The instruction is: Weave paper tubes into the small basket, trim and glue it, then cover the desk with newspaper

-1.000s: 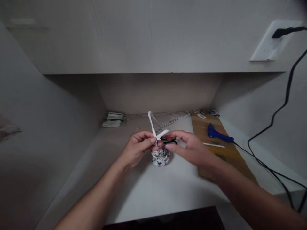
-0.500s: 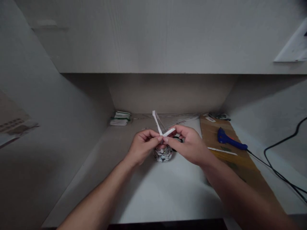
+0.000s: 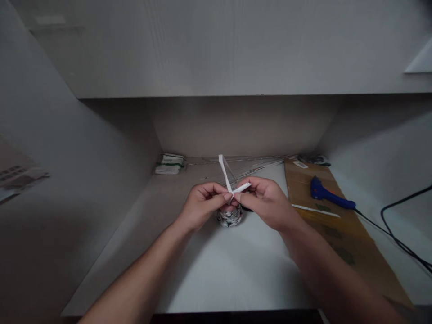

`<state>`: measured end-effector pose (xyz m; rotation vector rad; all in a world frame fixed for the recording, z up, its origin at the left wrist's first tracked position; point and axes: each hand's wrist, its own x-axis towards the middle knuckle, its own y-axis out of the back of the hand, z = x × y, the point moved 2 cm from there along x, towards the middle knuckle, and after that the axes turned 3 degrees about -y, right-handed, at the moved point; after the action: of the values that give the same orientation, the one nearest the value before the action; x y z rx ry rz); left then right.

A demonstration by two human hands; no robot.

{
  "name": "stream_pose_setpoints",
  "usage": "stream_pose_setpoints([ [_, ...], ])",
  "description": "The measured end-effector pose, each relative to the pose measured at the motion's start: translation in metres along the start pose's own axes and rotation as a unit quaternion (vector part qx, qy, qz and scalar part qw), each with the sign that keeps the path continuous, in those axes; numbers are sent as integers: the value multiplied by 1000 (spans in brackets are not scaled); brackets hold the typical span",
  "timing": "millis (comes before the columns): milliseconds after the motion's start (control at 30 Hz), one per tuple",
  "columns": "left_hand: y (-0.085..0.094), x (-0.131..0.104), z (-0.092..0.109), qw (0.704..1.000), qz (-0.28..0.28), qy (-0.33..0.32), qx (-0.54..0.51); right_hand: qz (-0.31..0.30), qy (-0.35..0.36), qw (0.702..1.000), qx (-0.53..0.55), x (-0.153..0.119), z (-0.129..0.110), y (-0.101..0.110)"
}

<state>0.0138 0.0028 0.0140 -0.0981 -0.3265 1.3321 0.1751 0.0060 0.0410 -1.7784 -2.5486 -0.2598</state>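
Observation:
Between my two hands is a white paper strip (image 3: pixel 225 172), folded so that one part rises upward and a shorter end points to the right. My left hand (image 3: pixel 203 203) pinches it near the fold with thumb and forefinger. The thumb and fingers of my right hand (image 3: pixel 265 200) are closed on the strip's short end, just beside the left thumb. Right below my fingers is a small round woven piece (image 3: pixel 230 218), patterned like printed paper. Its top is hidden by my hands, and I cannot tell whether the strip is joined to it.
On the right, a cardboard sheet (image 3: pixel 364 252) bears a blue glue gun (image 3: pixel 330 194) with a black cord (image 3: pixel 388 229) and a thin white stick (image 3: pixel 315 210). Thin rods (image 3: pixel 263 165) lie at the back. A white-and-green packet (image 3: pixel 170 164) sits back left. A shelf panel (image 3: pixel 216 54) overhangs the table.
The view has shifted slightly, so the glue gun and cardboard appear farther right. Both hands keep their pinch on the strip, with the fingers only a little moved.

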Motion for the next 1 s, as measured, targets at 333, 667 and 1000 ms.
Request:
stream_pose_setpoints([
  [333, -2, -1, -1, 1000, 13, 2, -8, -3, 13, 1000, -8, -2, 3, 2],
  [667, 0, -2, -3, 998, 11, -46, 46, 18, 14, 1000, 9, -4, 6, -1],
  [1000, 1, -2, -4, 998, 17, -47, 48, 0, 21, 999, 38, -4, 5, -1],
])
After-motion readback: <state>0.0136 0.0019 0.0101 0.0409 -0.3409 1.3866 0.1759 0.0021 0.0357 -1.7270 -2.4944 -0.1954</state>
